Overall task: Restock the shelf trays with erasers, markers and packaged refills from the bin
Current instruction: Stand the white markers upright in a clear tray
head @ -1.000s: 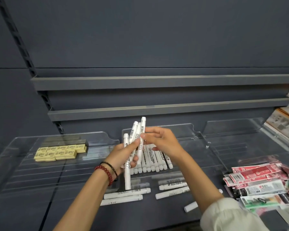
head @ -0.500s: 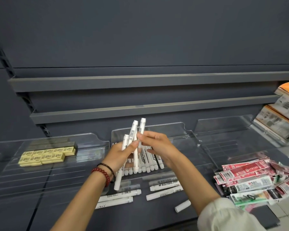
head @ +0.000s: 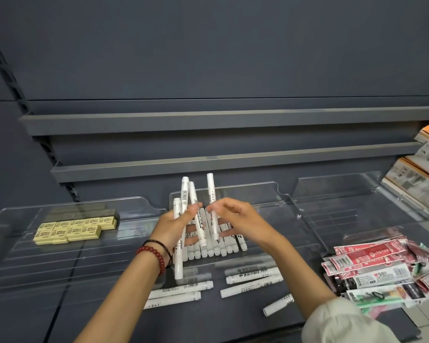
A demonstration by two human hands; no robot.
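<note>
My left hand [head: 175, 225] grips a bunch of white markers [head: 185, 194] that stand nearly upright over the middle clear tray [head: 270, 194]. My right hand [head: 235, 219] pinches a single white marker [head: 211, 194], held a little apart from the bunch. A row of white markers [head: 223, 246] lies in the middle tray under my hands. Several loose markers [head: 253, 278] lie on the shelf in front of the tray. Yellow erasers [head: 74, 229] sit in the left tray [head: 15, 243]. Packaged refills [head: 372, 266] are piled at the right.
A third clear tray [head: 337, 206] stands to the right of the middle one. Boxed goods [head: 416, 179] lean at the far right. Two grey shelf rails [head: 208, 164] run across the dark back panel above the trays.
My right hand has pulled one marker away from the bunch to the right. The view shifted slightly.
</note>
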